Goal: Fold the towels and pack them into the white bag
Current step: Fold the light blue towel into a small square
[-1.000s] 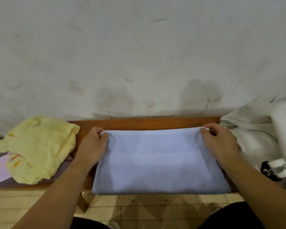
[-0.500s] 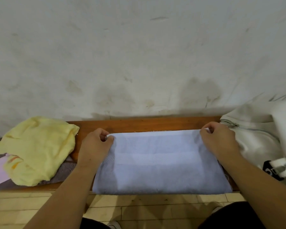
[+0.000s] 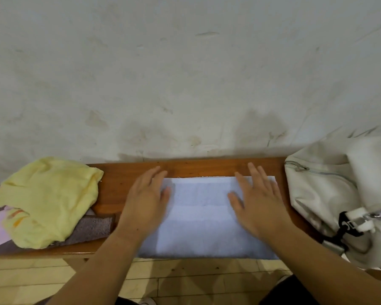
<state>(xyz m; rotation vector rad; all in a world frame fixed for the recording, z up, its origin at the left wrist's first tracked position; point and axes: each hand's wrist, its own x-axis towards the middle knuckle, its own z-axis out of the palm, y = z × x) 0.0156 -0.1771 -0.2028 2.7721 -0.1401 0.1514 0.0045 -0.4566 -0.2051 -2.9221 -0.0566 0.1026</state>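
Pale blue, the folded towel (image 3: 204, 219) lies flat on the wooden bench (image 3: 117, 190), its near edge hanging over the front. The left hand (image 3: 146, 201) and right hand (image 3: 256, 202) lie palm-down on its left and right parts, fingers straight and slightly spread, gripping nothing. A crumpled yellow towel (image 3: 46, 201) lies at the left end over a grey cloth (image 3: 90, 227); the white bag (image 3: 330, 194) sits just right.

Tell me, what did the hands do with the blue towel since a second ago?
The left hand and right hand let go of the far corners of the blue towel, opened, and slid a little inward. They now lie flat on it with straight fingers. The blue towel, the yellow towel, the white bag and the bench stayed put.
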